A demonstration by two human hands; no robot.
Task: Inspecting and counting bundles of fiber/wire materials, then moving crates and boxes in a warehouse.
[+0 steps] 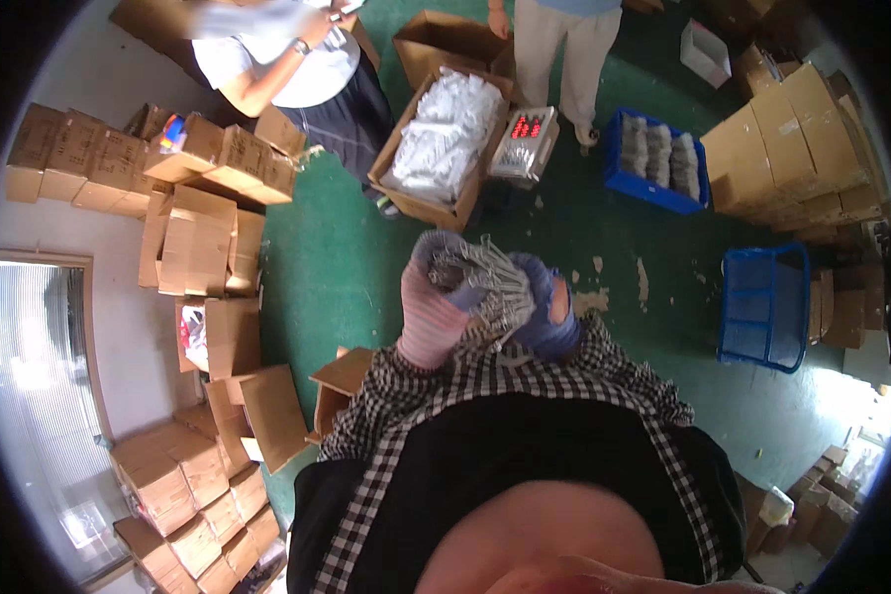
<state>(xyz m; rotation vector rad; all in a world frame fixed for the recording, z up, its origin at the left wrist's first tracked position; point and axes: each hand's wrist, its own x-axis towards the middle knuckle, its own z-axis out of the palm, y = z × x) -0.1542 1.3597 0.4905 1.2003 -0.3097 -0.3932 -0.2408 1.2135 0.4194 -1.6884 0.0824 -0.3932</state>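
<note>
A bunch of thin, silvery metal wire pieces, some with looped ends, is held up in front of my chest. My left hand, in a pink striped glove with grey fingers, is closed around its left side. On the other side my right hand, in a blue glove worn open at the fingers, is also closed on the bunch. The pieces fan out between both hands and hang down a little. Their exact kind is too small to make out, and some fingertips are hidden behind them.
Ahead stands an open carton full of clear plastic bags, beside a scale with a red display. Two people stand behind them. A blue crate and a blue trolley are on the right. Cartons line the left wall.
</note>
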